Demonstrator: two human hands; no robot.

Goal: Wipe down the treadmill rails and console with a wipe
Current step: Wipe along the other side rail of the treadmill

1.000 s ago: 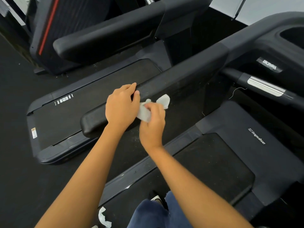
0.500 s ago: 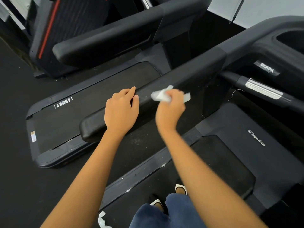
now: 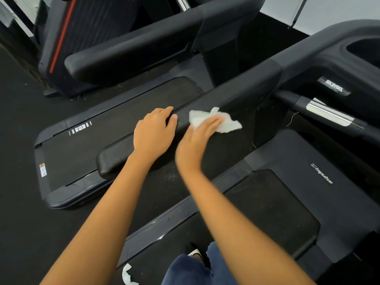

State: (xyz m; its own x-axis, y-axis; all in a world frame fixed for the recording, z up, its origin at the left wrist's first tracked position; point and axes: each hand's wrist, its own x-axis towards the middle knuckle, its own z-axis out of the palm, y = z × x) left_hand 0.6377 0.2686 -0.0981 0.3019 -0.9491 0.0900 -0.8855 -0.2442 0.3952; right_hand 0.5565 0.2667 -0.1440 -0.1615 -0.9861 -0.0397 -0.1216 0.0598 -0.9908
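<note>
A long black padded rail (image 3: pixel 236 93) of the treadmill runs from lower left up to the console (image 3: pixel 349 64) at upper right. My left hand (image 3: pixel 153 134) rests on the rail's near part, fingers curled over its far edge. A crumpled white wipe (image 3: pixel 223 121) lies spread on the rail just right of that hand. My right hand (image 3: pixel 197 138), blurred, presses the wipe flat against the rail with straight fingers.
A chrome-banded grip bar (image 3: pixel 327 114) juts out under the console. The treadmill deck (image 3: pixel 273 206) lies below right, my shoe and trouser leg (image 3: pixel 197 264) at the bottom. A second treadmill (image 3: pixel 86 145) stands to the left. A scrap of white paper (image 3: pixel 127 274) lies on the floor.
My right hand carried the bunched wipe from beside my left hand up along the rail, then opened and laid it flat. My left hand has stayed on the rail.
</note>
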